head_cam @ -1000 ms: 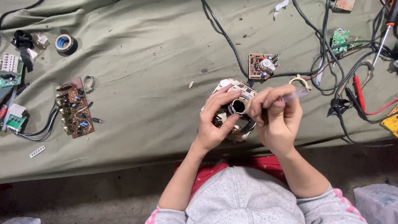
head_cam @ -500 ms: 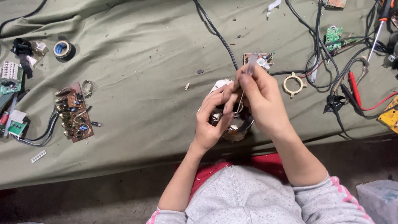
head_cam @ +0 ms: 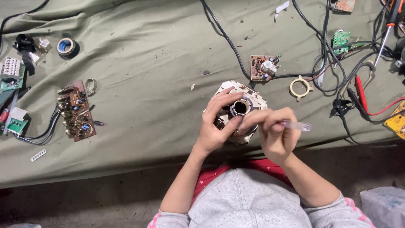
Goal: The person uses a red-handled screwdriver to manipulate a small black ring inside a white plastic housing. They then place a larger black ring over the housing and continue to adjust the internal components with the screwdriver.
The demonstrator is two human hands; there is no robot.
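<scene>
My left hand (head_cam: 217, 120) grips a round cream-coloured part (head_cam: 249, 95) with a dark central hole (head_cam: 241, 108), holding it above the cloth near the front edge. My right hand (head_cam: 276, 133) is closed around a thin clear-handled tool (head_cam: 297, 125) whose handle sticks out to the right. The tool's tip is hidden by my fingers, at the right side of the part. A small brown circuit board (head_cam: 261, 67) lies just beyond the part, with a cream ring (head_cam: 300, 87) to its right.
A grey-green cloth (head_cam: 147, 63) covers the table. A long brown circuit board (head_cam: 78, 110) with wires lies at the left, a tape roll (head_cam: 66, 46) further back. Black cables (head_cam: 325, 46), red probes (head_cam: 360, 93), a screwdriver (head_cam: 386, 31) and a yellow meter (head_cam: 396, 120) crowd the right.
My right hand had gone up over the part half a second ago; now it is back down at the part's right side with the tool lying sideways. My left hand still holds the part.
</scene>
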